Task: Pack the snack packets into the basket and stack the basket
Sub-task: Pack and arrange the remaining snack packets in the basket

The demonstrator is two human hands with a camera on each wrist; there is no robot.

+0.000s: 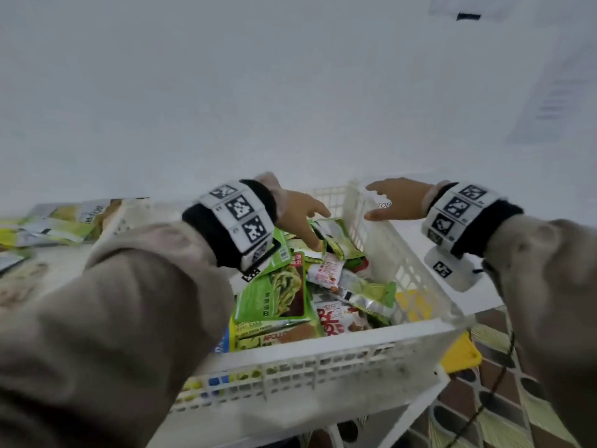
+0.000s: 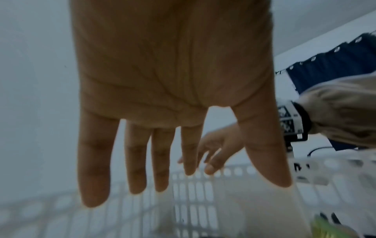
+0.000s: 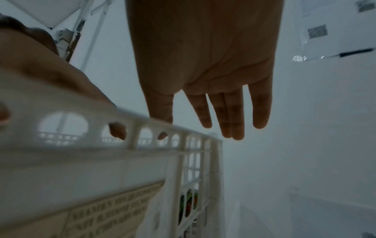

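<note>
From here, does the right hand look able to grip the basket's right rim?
Probably yes. The right hand is open beside the basket's right rim, with nothing between them; packets lie lower, inside.

Flat, cool, diffuse light on my feeds, no hard shadows. Head view soft, sleeves (image 1: pixel 97 318) smeared at the edges. Both wrist views dim, palms underexposed against the bright wall (image 3: pixel 305 128); basket (image 2: pixel 193 201) motion-blurred.

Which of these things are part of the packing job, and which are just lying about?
Part of the job:
white basket
snack packets in it
loose packets on the table
left hand
right hand

Just lying about:
blue curtain
patterned floor
</note>
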